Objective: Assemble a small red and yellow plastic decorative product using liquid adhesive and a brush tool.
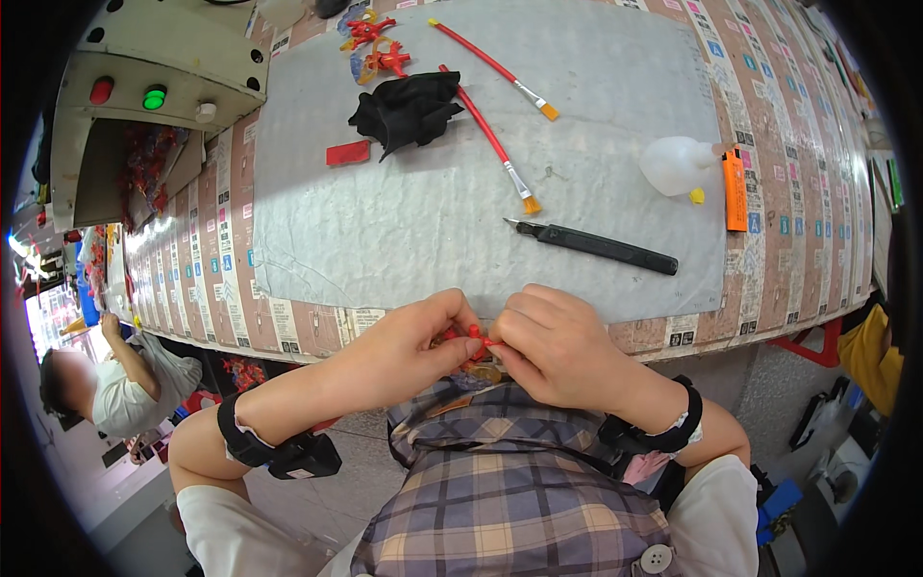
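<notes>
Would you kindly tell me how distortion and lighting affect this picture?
Head view: the table bows along its front edge, corners go black, a far-left patch is washed out, and the left hand, right hand and knife look fairly sharp.

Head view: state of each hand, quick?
Left hand: closed, holding the red piece.
Right hand: closed, pinching the same red piece.

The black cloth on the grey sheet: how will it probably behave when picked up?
The black cloth would probably sag and hang floppy, since it lies in loose folds. It is likely light for its size, as its edges look thin. Rolling seems unlikely, given its irregular, spread shape.
</notes>
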Motion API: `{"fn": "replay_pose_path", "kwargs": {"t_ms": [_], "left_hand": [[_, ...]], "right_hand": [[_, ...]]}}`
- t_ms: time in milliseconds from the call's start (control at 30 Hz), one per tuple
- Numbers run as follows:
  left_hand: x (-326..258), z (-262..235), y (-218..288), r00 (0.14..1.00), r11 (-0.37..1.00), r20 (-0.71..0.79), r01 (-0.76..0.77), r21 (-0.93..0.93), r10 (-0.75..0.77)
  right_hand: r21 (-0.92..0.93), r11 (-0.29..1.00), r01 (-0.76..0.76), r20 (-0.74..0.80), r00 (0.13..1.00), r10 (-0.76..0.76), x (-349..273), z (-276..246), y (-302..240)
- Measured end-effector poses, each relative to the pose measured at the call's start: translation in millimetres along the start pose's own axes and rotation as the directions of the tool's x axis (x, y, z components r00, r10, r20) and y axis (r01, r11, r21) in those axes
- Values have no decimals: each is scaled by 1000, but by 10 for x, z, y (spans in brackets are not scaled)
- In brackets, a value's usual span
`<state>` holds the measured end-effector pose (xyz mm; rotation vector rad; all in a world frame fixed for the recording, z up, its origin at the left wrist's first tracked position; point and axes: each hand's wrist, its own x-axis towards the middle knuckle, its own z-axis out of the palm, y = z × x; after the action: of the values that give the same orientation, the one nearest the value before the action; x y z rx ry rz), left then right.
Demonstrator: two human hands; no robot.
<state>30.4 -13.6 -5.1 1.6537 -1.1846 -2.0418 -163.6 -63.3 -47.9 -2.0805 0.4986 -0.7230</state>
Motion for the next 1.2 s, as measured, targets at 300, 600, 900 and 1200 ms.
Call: {"fn": "replay_pose_path", "kwargs": {"t_ms": [300, 600, 900, 1200], "left_hand": [[0, 0, 94, 994, 995, 45, 97, 5, -97], [2, 21, 94, 996, 995, -5, 90, -44, -91], [17, 36, 41, 997, 996, -22, 73, -59, -74], [8, 36, 135, 991, 990, 6, 135, -37, -135]], "right_hand": [[0, 1000, 14, -4, 1000, -14, -7, 2, 12], [-5, 1000, 21, -16, 1000, -21, -8, 6, 7], [-20, 999, 32, 34, 999, -31, -10, -10, 13], [-29, 999, 27, 38, 999, -26, -13, -22, 8]]}}
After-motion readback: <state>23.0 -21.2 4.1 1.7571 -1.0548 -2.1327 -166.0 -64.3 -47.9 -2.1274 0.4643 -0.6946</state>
